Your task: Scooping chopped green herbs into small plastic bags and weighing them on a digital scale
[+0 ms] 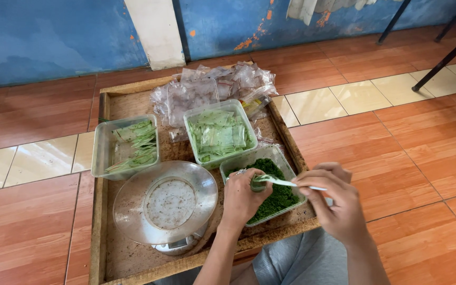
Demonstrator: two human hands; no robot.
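Left hand grips small packet over tub of green powder; right hand pinches white spoon. Risk: spoon tips, powder spills onto wooden tray.

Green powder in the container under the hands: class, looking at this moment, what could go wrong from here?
1. The left hand pinches a small packet while the right hand feeds it with a white spoon; the opening looks narrow, so powder may spill.
2. The green powder container sits near the wooden tray's edge, so a nudge might tip it.
3. Powder could drift onto the scale's bowl close by.
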